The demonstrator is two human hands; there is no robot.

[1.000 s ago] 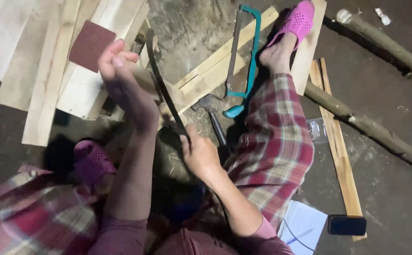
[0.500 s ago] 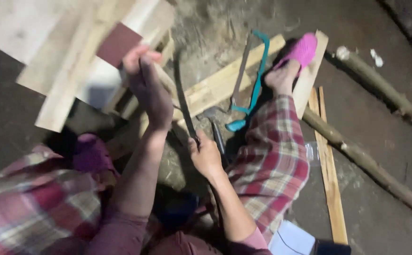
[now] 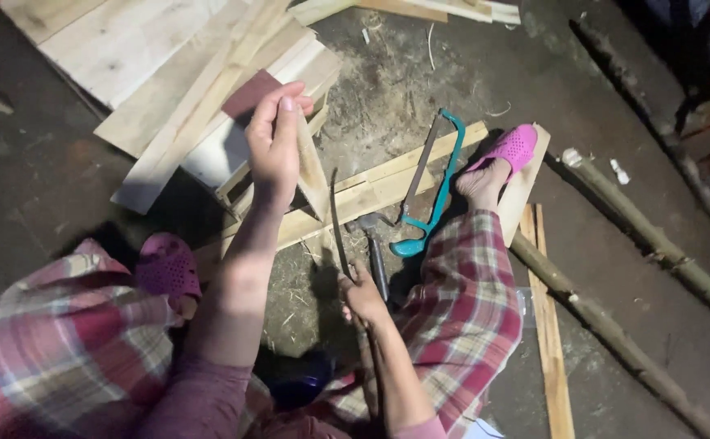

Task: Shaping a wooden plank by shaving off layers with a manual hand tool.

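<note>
While the left hand grips a thin pale wood wedge, the right hand clasps a slim curved blade.

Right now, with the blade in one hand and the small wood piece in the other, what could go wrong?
The long blade in the right hand stands close beside the left hand, which pinches the thin wood piece; a slip could cut fingers. The hammer and teal saw lie next to the leg, so a shifting foot might catch them. Light is dim, so edges are hard to judge.
</note>
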